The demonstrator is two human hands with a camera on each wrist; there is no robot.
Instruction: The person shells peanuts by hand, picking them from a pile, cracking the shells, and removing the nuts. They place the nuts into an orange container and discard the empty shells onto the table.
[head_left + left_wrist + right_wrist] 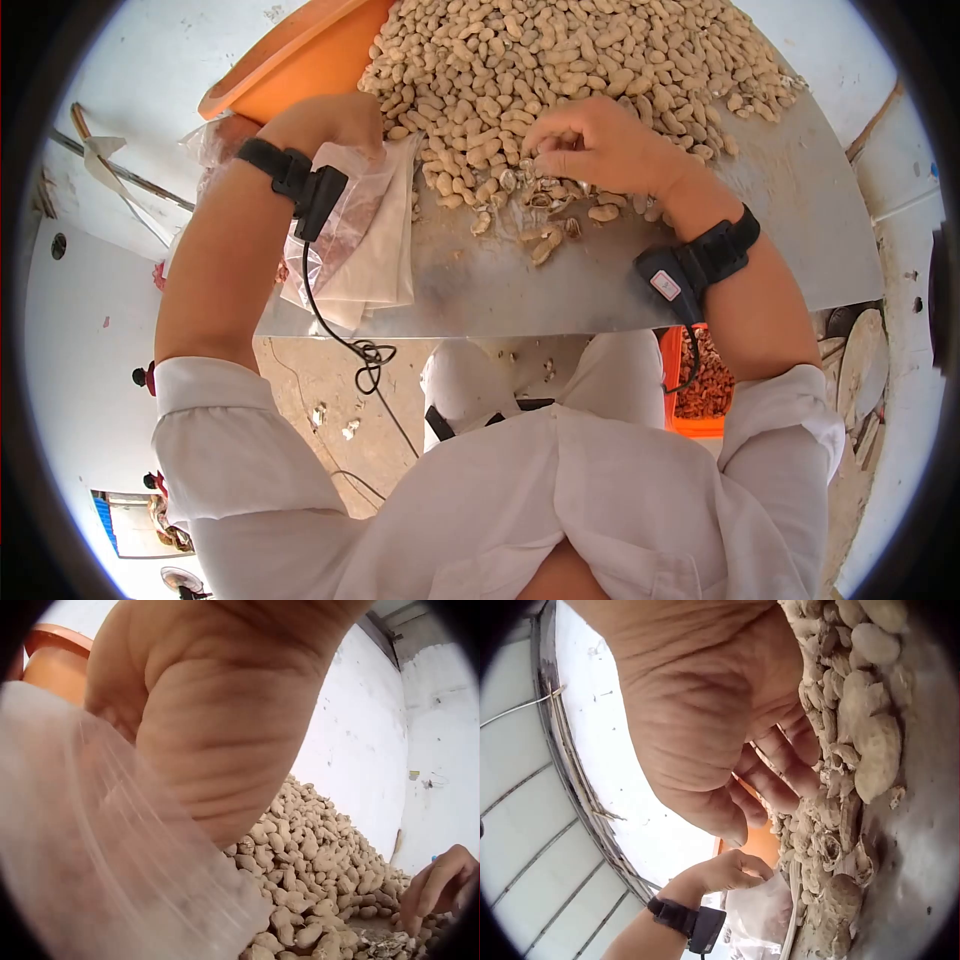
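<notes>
My left hand (pixel 350 125) is at the mouth of a clear plastic bag (pixel 385 250), beside the peanut heap. Reddish contents show dimly through the plastic. In the left wrist view the film (pixel 112 847) covers part of this hand, and its fingertips are hidden, so I cannot tell whether they grip anything. Over the near edge of the heap of unshelled peanuts (pixel 560 60) hovers my right hand (pixel 620 150). Its fingers (pixel 772 780) are loosely bent, thumb apart, with nothing visible between them. Broken shells (pixel 548 195) and a few loose peanuts (pixel 545 245) lie below it.
An orange basin (pixel 300 55) stands at the back left, against the heap. The metal tabletop (pixel 520 300) ends just before my lap. Below its right edge sits an orange-red crate (pixel 695 425) of reddish pieces. A black cable (pixel 325 320) hangs from the left wrist camera.
</notes>
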